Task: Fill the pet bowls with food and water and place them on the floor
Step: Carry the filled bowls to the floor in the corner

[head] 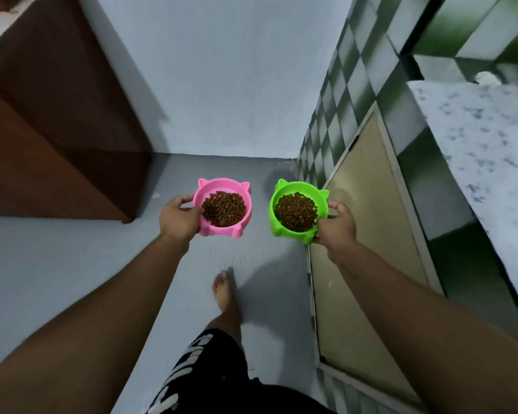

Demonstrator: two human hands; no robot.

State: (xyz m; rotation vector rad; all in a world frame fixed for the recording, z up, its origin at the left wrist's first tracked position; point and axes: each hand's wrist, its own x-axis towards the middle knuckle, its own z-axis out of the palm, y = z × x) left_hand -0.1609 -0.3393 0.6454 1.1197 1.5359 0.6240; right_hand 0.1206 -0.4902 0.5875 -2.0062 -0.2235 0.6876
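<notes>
Gripped at its near-left rim by the left hand (178,218), the pink bowl (222,206) is held out in front of the body above the grey floor (42,279); the thumb is hooked over the rim and the fingers are curled beneath. At the same height, the green bowl (298,212) is held by the right hand (337,225), closed on its near-right edge. Both bowls are carried roughly level and apart from each other, neither touching the floor. Brown kibble (223,208) is seen heaped in each bowl, so the food step is judged done for these two. No water is visible in either bowl, and no water bowl is in view; that part is judged outstanding, as is the setting-down. Count: two bowls, one pink and one green, both with cat-ear tabs; two portions of kibble; two hands, both occupied. One bare foot (223,294) is noted on the floor below, beside a tiled counter base (335,94) at the right.
</notes>
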